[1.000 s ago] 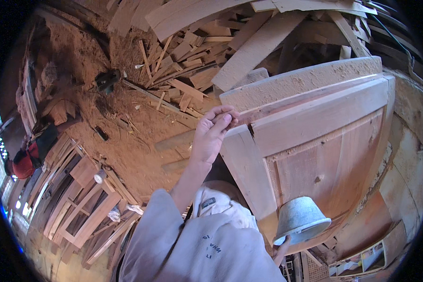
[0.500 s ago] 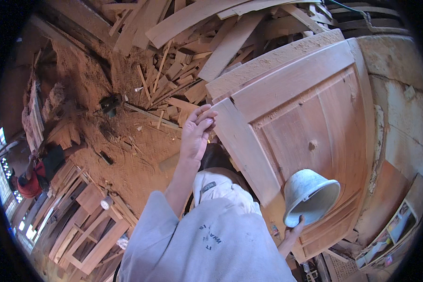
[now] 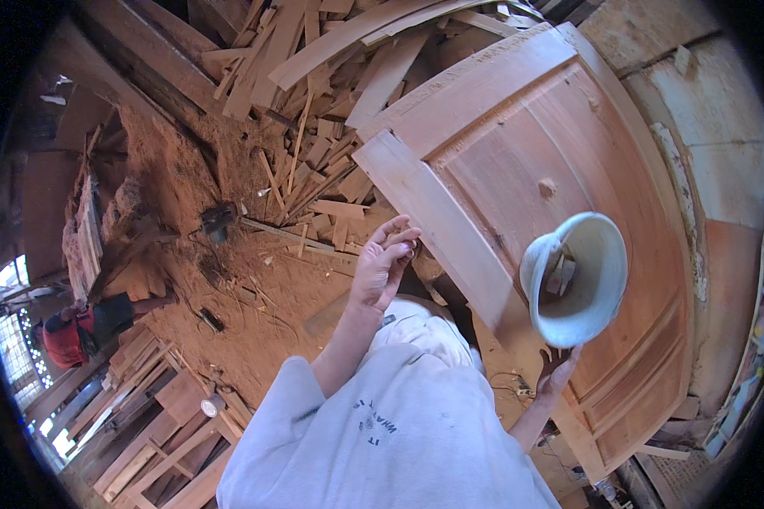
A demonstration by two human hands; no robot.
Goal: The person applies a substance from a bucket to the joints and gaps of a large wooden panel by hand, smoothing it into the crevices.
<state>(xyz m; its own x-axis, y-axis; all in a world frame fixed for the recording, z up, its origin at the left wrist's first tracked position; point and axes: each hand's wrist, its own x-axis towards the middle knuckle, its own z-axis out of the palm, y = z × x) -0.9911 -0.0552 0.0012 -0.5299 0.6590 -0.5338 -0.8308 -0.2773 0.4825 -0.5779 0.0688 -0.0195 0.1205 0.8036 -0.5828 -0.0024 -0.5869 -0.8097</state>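
In front of my body, my left hand (image 3: 386, 267) is raised near the bare wooden corner of a panelled door (image 3: 450, 225). Its fingers are curled toward the thumb in a loose pinch, and anything between them is too small to make out. On the right, a pale, dusty plastic tub (image 3: 607, 305) is over the door, its mouth turned up toward me. A small light-coloured block (image 3: 560, 276) shows inside it. My right hand (image 3: 554, 377) is at the tub's near rim, fingers bent beneath it and partly hidden.
Offcuts and long boards (image 3: 323, 153) lie heaped behind the door. Sawdust covers the floor (image 3: 263, 297) at left. A person in red (image 3: 66, 338) is at far left, beyond stacked wooden frames (image 3: 157, 441). A pale wall (image 3: 721, 178) stands at right.
The tub has risen and tipped, so its mouth now faces up and its inside shows. My right hand has moved up with it. My left hand stays loosely pinched while the whole view shifts.
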